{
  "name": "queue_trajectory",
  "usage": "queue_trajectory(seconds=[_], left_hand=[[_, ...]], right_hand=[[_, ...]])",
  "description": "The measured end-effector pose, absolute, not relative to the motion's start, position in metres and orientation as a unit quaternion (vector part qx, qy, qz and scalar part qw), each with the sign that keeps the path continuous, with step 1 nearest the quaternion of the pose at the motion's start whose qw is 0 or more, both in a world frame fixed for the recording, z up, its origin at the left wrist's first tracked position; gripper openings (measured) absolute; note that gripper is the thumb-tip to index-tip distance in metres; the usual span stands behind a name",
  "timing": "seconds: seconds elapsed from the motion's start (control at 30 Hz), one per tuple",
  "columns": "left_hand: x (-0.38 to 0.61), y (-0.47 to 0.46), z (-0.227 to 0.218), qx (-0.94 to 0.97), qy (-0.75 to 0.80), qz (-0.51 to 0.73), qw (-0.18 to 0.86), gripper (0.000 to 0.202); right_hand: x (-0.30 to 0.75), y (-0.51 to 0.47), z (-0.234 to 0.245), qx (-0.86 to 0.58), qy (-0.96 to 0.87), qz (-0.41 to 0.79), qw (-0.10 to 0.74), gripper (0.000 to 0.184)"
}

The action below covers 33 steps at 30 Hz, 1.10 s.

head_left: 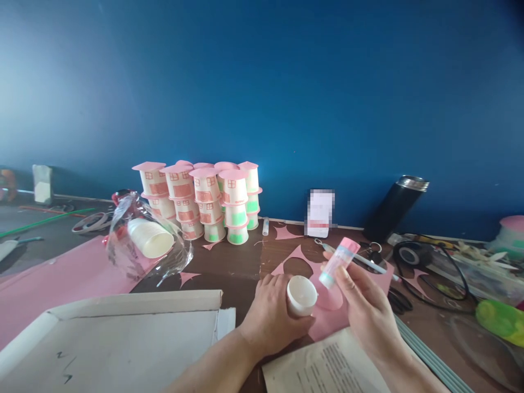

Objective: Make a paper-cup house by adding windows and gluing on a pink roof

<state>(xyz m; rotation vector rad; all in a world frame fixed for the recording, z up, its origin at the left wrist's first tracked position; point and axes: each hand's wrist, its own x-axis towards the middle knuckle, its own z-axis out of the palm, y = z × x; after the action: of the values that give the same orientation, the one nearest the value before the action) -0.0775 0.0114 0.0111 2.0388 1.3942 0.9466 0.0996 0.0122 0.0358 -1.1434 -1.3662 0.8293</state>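
My left hand (273,308) is wrapped round a white paper cup (302,295), whose round white end faces up toward me. In my right hand (368,300) a glue stick (339,262) with a pink end is pinched between thumb and fingers, tilted, just right of the cup. Beneath both hands lies pink paper (298,262) with round pieces cut out, and a pink paper disc (329,297) rests on it. Farther back stand stacked paper cups (204,188) with pink paper tops and drawn windows and doors.
A clear bag holds nested white cups (151,239) at the left. An open white box (135,349) is in front. A phone (320,213) and a black flask (395,207) lean on the blue wall; cables (434,273) lie right. A printed sheet (323,365) is nearest me.
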Motion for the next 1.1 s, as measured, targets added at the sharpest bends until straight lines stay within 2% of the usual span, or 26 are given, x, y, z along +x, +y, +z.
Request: queue_trajectory(seconds=[0.13, 0.27, 0.47, 0.5, 0.73, 1.1], left_hand=[[-0.078, 0.011, 0.008, 0.736, 0.513, 0.365, 0.249, 0.052], [-0.08, 0.01, 0.007, 0.749, 0.491, 0.383, 0.229, 0.052], [-0.083, 0.01, 0.006, 0.72, 0.525, 0.369, 0.264, 0.088], [-0.083, 0.011, 0.005, 0.716, 0.531, 0.368, 0.264, 0.089], [-0.083, 0.013, 0.007, 0.72, 0.52, 0.4, 0.228, 0.058], [-0.083, 0.014, 0.016, 0.729, 0.53, 0.365, 0.231, 0.051]], right_hand=[[0.099, 0.009, 0.04, -0.487, -0.616, 0.344, 0.515, 0.037], [0.097, 0.007, 0.04, -0.486, -0.616, 0.338, 0.52, 0.034], [0.096, 0.005, 0.04, -0.483, -0.613, 0.324, 0.534, 0.029], [0.096, 0.004, 0.041, -0.483, -0.616, 0.317, 0.536, 0.027], [0.099, -0.003, 0.035, -0.45, -0.663, 0.224, 0.555, 0.013], [0.095, -0.002, 0.037, -0.348, -0.804, 0.05, 0.479, 0.031]])
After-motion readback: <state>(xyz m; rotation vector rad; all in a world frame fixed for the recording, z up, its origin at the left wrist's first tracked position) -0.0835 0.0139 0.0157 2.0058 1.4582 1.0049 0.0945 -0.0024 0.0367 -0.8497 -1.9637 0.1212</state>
